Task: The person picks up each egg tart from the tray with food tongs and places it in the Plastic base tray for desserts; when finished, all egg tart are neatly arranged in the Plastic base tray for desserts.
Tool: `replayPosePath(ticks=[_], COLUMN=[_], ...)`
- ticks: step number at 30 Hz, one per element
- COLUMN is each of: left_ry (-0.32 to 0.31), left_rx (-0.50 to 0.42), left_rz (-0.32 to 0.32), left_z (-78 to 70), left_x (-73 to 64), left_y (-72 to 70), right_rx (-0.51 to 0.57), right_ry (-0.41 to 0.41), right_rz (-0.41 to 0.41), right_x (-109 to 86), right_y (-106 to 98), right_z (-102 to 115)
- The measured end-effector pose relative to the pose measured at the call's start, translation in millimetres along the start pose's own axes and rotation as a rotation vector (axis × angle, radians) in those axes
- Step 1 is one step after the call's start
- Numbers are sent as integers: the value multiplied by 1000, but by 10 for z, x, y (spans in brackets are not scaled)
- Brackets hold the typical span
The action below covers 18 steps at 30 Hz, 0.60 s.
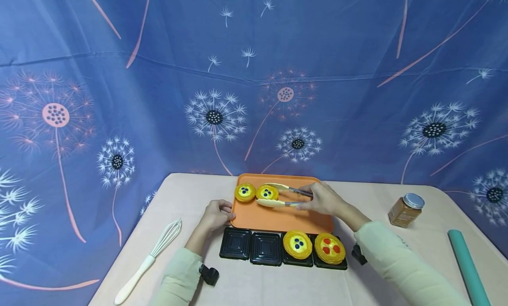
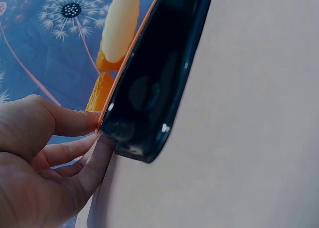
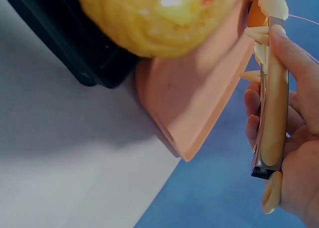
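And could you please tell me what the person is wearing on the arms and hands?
The left sleeve and right sleeve are long, pale greenish-cream fabric. A small, boxy black device sits beside each cuff. The left hand and right hand wear no gloves.

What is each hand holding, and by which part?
The right hand holds the tongs by the handles; the left hand pinches the orange tray at its left edge.

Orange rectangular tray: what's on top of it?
Two round yellow tarts with blue dots; cream-tipped tongs flank the right one. The tray beneath the tarts is covered, unseen.
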State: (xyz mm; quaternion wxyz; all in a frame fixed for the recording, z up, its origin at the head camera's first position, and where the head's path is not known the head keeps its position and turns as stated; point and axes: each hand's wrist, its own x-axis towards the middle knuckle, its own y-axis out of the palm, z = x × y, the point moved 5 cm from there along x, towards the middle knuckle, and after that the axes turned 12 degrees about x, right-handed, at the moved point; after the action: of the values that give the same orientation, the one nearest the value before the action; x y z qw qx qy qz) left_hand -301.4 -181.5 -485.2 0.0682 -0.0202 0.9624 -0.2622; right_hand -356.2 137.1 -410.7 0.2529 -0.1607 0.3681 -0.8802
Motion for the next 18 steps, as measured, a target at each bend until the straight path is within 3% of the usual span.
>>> replayPosePath(ticks=[18], left_ry=[-17], left_rx=[5], left_rz=[5], left_z=[-2], left_x=[-1], left_y=[2], right_rx=[-22], right_ry=[-19], right_rz=[11], right_x=[-115], right_y=[-214], right_z=[194])
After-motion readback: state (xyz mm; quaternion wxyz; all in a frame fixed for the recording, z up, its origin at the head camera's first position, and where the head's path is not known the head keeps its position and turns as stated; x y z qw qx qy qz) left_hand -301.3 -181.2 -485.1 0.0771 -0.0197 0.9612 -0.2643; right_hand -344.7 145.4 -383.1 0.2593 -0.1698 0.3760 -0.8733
